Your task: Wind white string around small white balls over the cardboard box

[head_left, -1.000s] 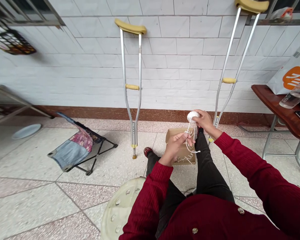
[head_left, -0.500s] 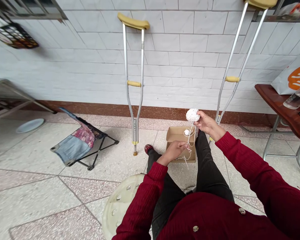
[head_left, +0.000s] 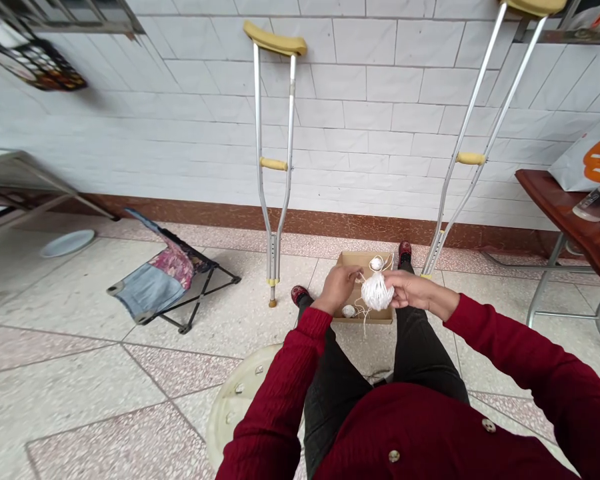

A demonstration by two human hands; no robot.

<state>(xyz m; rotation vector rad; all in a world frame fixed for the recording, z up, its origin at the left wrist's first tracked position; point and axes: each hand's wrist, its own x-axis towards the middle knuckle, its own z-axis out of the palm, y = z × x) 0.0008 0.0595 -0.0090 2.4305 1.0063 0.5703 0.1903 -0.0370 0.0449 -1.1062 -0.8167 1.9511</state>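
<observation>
White twine tassel (head_left: 377, 292) in right-hand fingers (head_left: 396, 282)

Person wearing deep-red knit cardigan (head_left: 420, 433), ribbed sleeves (head_left: 530, 370) showing at 4 and 8 o'clock, ending at bare left hand (head_left: 337, 290) and bare right hand (head_left: 413, 290). Pale round buttons (head_left: 489, 425) showing at 5 o'clock. Black trousers (head_left: 425, 353) covering legs; dark-red shoes (head_left: 405, 252) showing near 12 o'clock.
</observation>
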